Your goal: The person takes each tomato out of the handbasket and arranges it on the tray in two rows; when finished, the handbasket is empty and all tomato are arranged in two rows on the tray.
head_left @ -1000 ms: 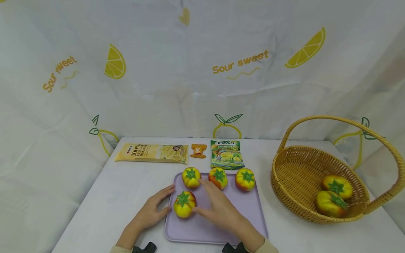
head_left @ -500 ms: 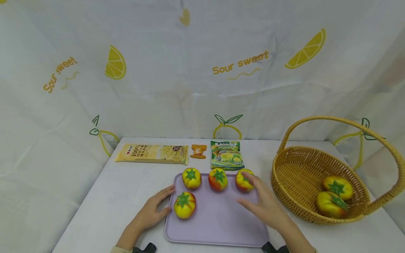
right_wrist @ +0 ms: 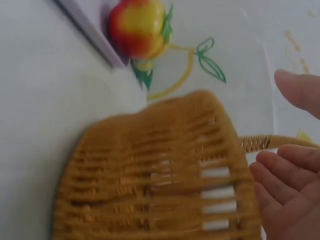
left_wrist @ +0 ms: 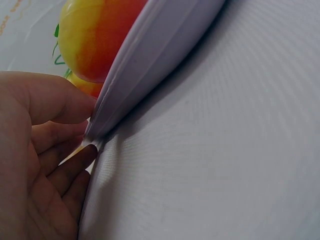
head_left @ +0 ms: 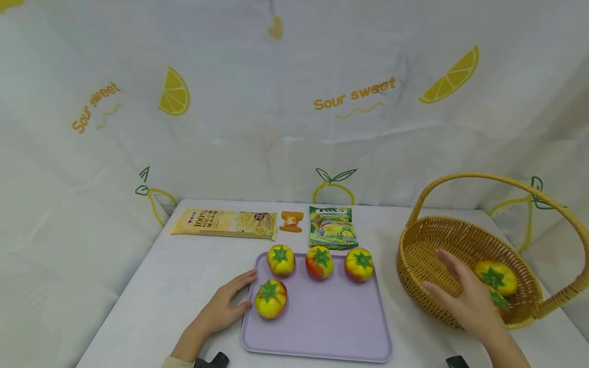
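Note:
My left hand (head_left: 225,306) rests against the left rim of a lilac tray (head_left: 329,317), fingers relaxed; in the left wrist view the thumb (left_wrist: 62,100) touches that rim. Several yellow-and-red fruits with green star-shaped leaf caps lie on the tray: one fruit (head_left: 271,299) nearest my left hand, others along the far edge, such as the right-hand fruit (head_left: 359,265). My right hand (head_left: 474,301) is over the near side of a wicker basket (head_left: 428,255), fingers apart and holding nothing. Inside are one fruit (head_left: 499,277) and another fruit (head_left: 499,301), partly hidden by that hand.
Behind the tray lie a long yellow food packet (head_left: 225,223), a small orange wrapped piece (head_left: 291,222) and a green packet (head_left: 333,227). The basket's tall handle (head_left: 497,177) arches over it. A lemon-printed white cloth (head_left: 257,133) hangs behind the table.
My right hand has moved right, from beside the near-left fruit, past the far-right fruit, to the basket. My left hand stays at the tray's rim. The view has shifted slightly.

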The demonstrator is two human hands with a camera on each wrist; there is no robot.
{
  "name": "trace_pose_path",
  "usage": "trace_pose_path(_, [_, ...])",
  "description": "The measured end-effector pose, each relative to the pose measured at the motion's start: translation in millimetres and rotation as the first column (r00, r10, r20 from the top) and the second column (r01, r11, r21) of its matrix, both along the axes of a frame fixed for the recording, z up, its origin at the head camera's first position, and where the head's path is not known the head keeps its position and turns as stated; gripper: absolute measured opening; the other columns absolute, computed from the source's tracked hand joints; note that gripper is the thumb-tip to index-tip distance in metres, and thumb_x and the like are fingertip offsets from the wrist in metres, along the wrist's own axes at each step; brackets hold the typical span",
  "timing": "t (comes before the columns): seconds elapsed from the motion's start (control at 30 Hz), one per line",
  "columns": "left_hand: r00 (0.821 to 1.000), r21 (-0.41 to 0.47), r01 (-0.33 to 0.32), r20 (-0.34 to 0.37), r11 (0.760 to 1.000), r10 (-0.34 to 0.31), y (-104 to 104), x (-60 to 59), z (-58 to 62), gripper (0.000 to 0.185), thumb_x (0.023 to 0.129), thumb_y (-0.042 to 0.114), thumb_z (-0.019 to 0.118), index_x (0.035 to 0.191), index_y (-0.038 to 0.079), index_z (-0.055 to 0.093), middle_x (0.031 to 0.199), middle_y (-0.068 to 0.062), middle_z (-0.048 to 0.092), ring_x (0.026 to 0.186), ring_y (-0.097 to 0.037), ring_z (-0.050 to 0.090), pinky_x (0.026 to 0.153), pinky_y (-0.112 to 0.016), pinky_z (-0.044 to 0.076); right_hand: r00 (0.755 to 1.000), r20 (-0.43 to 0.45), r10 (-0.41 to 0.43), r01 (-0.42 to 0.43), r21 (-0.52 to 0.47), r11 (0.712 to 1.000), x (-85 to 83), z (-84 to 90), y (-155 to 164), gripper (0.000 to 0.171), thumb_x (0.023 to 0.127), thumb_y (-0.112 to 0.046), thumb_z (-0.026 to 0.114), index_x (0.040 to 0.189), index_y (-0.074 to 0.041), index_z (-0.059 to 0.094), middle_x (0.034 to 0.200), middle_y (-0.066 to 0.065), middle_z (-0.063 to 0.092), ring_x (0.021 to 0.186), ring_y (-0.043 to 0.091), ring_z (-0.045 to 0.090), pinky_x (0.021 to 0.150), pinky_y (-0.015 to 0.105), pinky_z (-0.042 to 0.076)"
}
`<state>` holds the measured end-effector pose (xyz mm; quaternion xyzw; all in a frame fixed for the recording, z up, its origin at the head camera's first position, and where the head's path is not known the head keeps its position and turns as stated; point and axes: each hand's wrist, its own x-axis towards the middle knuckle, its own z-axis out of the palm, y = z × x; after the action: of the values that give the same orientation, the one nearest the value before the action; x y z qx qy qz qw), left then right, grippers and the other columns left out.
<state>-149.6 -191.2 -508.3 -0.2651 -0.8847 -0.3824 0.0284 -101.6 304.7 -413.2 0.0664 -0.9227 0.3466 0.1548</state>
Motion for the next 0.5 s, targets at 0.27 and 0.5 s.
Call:
trace_pose_path(0.27, [1.000, -0.013, -0.010, -0.010, 1.000, 0.010, 0.2, -0.6, -2.6, 0.053, 0.085, 0.022, 0.063, 0.136, 0.012, 0.052, 0.146, -0.001, 0.045, 0.134, -0.025, 0.043, 0.109, -0.046, 0.038, 0.966, 0.215, -0.142, 0.121, 0.105, 0.987, 5.9, 1.4, 56.4, 0.083, 0.091, -0.033, 0.062, 0.147, 0.008, 0.017, 0.139, 0.040, 0.031, 0.116, 0.061, 0.036, 0.082, 0.069, 0.038])
trace_pose_path(0.5, [1.000, -0.004, 0.006, -0.020, 1.000, -0.006, 0.2, -0.4, -1.8, 0.052, 0.087, 0.023, 0.061, 0.136, 0.011, 0.051, 0.146, -0.003, 0.046, 0.133, -0.027, 0.044, 0.109, -0.046, 0.038, 0.947, 0.275, -0.166, 0.131, 0.140, 0.981, 5.9, -0.4, 76.4, 0.086, 0.092, -0.037, 0.060, 0.145, 0.013, 0.014, 0.139, 0.044, 0.026, 0.118, 0.063, 0.031, 0.087, 0.072, 0.034])
